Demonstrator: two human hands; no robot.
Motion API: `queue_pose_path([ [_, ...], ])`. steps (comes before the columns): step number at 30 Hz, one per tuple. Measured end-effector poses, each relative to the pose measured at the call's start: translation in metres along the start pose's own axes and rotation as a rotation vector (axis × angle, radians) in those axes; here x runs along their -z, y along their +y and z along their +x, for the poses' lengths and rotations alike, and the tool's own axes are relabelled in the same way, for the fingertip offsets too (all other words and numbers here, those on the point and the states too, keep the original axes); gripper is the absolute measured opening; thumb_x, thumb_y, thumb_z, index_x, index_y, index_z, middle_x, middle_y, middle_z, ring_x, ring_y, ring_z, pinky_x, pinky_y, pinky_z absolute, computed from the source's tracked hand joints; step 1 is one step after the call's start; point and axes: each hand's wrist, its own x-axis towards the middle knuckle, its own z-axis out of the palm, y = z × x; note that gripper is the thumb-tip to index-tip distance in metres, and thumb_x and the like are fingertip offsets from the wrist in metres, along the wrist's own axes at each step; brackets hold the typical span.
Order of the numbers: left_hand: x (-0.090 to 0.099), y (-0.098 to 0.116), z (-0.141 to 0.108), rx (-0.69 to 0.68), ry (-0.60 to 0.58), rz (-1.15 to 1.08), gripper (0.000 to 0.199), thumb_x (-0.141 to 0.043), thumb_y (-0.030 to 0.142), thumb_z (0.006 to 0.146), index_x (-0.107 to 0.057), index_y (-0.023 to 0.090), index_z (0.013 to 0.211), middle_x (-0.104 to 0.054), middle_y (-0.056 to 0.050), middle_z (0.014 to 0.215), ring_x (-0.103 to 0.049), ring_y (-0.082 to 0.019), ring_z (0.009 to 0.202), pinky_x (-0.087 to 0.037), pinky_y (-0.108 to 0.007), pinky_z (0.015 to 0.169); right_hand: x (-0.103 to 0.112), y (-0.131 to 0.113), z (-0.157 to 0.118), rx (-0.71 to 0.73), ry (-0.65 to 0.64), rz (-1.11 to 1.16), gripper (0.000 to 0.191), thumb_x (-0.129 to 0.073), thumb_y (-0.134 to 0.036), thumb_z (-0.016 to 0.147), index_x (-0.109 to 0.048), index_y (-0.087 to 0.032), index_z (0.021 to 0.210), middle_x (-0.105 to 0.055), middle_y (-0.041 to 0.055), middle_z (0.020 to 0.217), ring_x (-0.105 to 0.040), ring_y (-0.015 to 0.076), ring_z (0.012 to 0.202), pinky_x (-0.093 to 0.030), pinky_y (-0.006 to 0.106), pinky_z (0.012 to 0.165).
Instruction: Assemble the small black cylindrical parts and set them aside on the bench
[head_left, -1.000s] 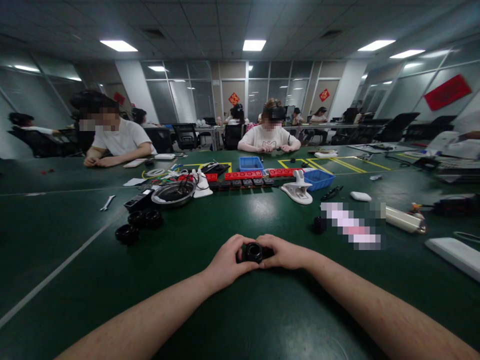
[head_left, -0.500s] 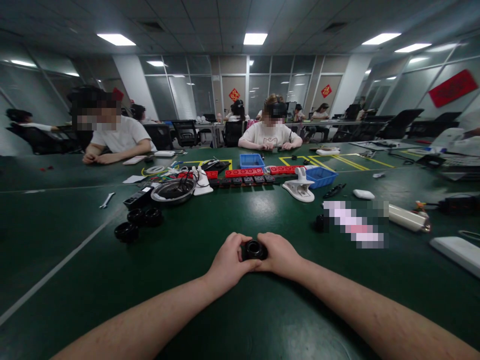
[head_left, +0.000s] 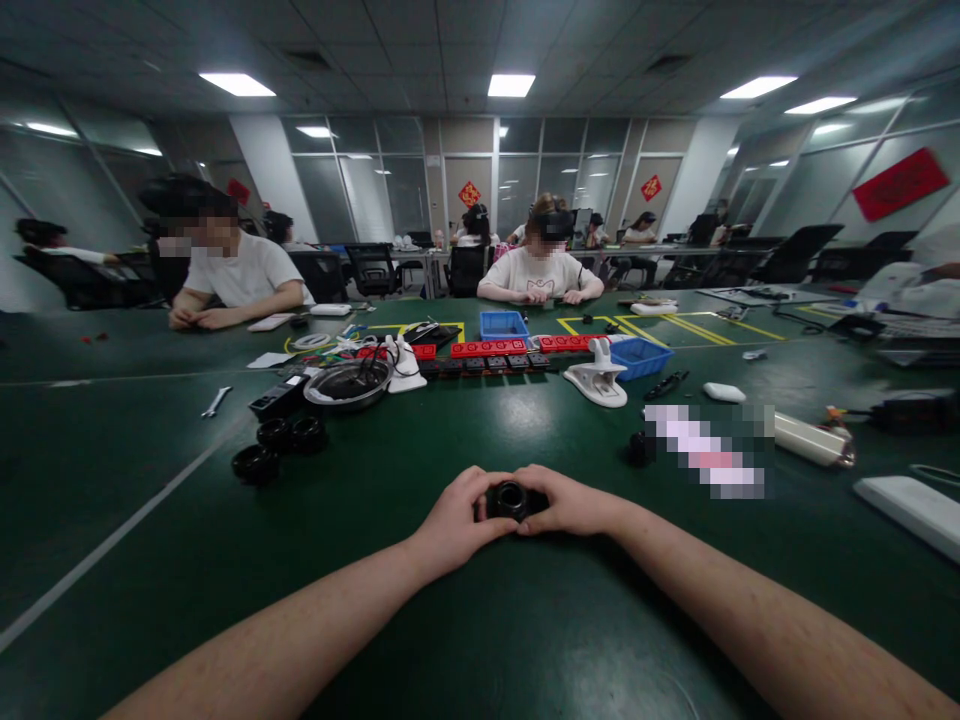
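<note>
Right in front of me, a glossy black round part with a hole in its middle (head_left: 512, 499) is at the table surface between my two hands. My left hand (head_left: 459, 513) curls around its left side, thumb along the near edge. From the other side my right hand (head_left: 568, 500) grips it, fingertips at the far edge and thumb at the near edge. The thumbs almost meet in front of it. Its underside and much of its sides are hidden. Several similar black round parts (head_left: 256, 464) sit off to the left.
A steel bowl (head_left: 349, 384) with black cables, a wrench (head_left: 216, 402), red and black power strips (head_left: 489, 348), a white clip stand (head_left: 598, 375) and a blue bin (head_left: 640, 356) lie farther off. A cream cylinder (head_left: 814, 438) is at right. Two people sit across the table.
My right hand has shifted slightly, with its thumb now farther right and bent at the near edge. The black part remains between both hands.
</note>
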Motion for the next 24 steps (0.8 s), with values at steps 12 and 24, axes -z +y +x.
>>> queue_pose_path([
  [12,0.0,0.004,-0.001,0.01,-0.001,0.012,0.041,-0.063,0.024,0.066,-0.052,0.025,0.106,-0.043,0.002,0.078,-0.042,-0.009,0.057,-0.035,-0.02,0.052,0.003,0.0,-0.001,0.002,-0.031,0.039,0.033,-0.064,-0.022,0.065,-0.054,-0.015,0.097,-0.052,0.0012,0.088,-0.047,0.0162,0.083,-0.037,0.027,0.073],
  [24,-0.004,0.002,-0.001,0.084,0.082,-0.012,0.038,-0.069,0.025,0.058,-0.054,0.018,0.092,-0.043,0.002,0.079,-0.041,-0.009,0.057,-0.034,-0.019,0.049,-0.018,-0.011,0.002,-0.219,0.199,-0.283,0.04,-0.065,-0.048,0.056,-0.048,-0.016,0.073,-0.052,0.0009,0.071,-0.047,0.0148,0.063,-0.032,0.023,0.052],
])
